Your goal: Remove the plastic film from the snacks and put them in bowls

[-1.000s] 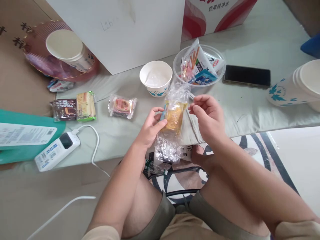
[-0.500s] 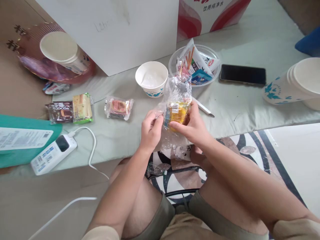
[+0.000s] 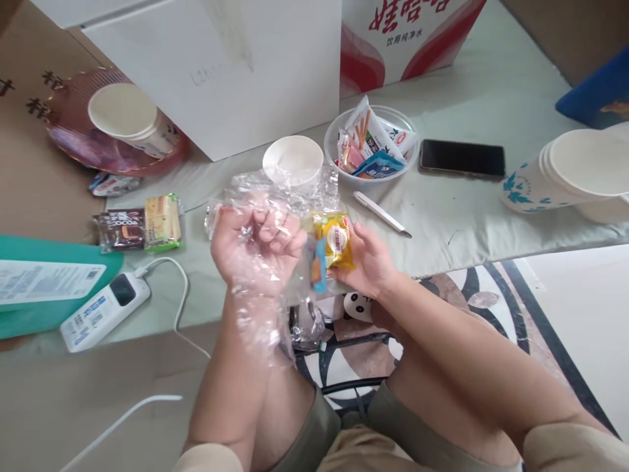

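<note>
Holding the yellow packet (image 3: 336, 237) just above the near edge of the desk (image 3: 457, 213), your right hand (image 3: 367, 263) is partly closed around its right side. A small blue packet (image 3: 319, 267) shows at its lower left. Your left hand (image 3: 260, 244) is curled into a loose fist with clear film (image 3: 258, 324) draped over it; whether your fingers grip that film cannot be told. Beyond your hands are a white paper cup (image 3: 291, 156), a white pen (image 3: 379, 212), a clear bowl (image 3: 381, 186) of snack packets (image 3: 369, 134) and, to its right, a black phone (image 3: 462, 158).
</note>
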### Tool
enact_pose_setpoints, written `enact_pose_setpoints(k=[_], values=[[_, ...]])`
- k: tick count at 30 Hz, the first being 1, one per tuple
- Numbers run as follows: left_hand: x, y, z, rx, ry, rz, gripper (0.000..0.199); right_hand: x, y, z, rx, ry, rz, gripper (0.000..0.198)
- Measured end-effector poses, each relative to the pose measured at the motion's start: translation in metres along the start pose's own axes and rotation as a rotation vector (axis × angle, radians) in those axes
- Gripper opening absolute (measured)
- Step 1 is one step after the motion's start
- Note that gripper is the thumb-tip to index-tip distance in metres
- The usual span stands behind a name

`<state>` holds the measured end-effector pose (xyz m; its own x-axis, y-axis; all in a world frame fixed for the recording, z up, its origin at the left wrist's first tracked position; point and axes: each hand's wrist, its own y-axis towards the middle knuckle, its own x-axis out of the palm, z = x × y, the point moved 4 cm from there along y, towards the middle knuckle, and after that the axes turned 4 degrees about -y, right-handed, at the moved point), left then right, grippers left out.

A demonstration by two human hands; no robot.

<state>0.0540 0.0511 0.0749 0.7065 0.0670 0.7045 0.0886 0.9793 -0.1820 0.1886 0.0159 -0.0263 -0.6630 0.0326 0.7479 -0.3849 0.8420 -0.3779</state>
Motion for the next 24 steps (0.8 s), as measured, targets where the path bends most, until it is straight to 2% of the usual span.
enact_pose_setpoints(k=[4, 7, 11, 15, 18, 21, 24], values=[[0.007, 0.004, 0.0, 0.1, -0.137, -0.049, 0.029, -0.002, 0.0, 0.006, 0.039, 0.038, 0.028, 0.058], [0.004, 0.019, -0.014, 0.102, -0.21, -0.061, 0.025, 0.003, 0.003, 0.017, 0.048, 0.014, 0.062, 0.061], [-0.018, 0.046, -0.043, 0.027, -0.112, 0.06, 0.032, 0.006, 0.011, 0.019, -0.174, -0.162, 0.215, 0.069], [-0.033, 0.056, -0.058, -0.025, -0.157, 0.078, 0.036, -0.002, 0.007, -0.008, -0.511, -0.471, 0.349, 0.068], [-0.037, 0.055, -0.052, -0.049, -0.145, 0.1, 0.037, -0.014, -0.002, -0.026, -0.528, -0.702, 0.359, 0.067], [-0.045, 0.056, -0.044, -0.114, -0.029, 0.159, 0.037, -0.027, -0.015, -0.036, -0.52, -0.88, 0.371, 0.067], [-0.056, 0.057, -0.04, -0.139, 0.103, 0.216, 0.034, -0.03, -0.037, -0.05, -0.639, -0.974, 0.429, 0.07]])
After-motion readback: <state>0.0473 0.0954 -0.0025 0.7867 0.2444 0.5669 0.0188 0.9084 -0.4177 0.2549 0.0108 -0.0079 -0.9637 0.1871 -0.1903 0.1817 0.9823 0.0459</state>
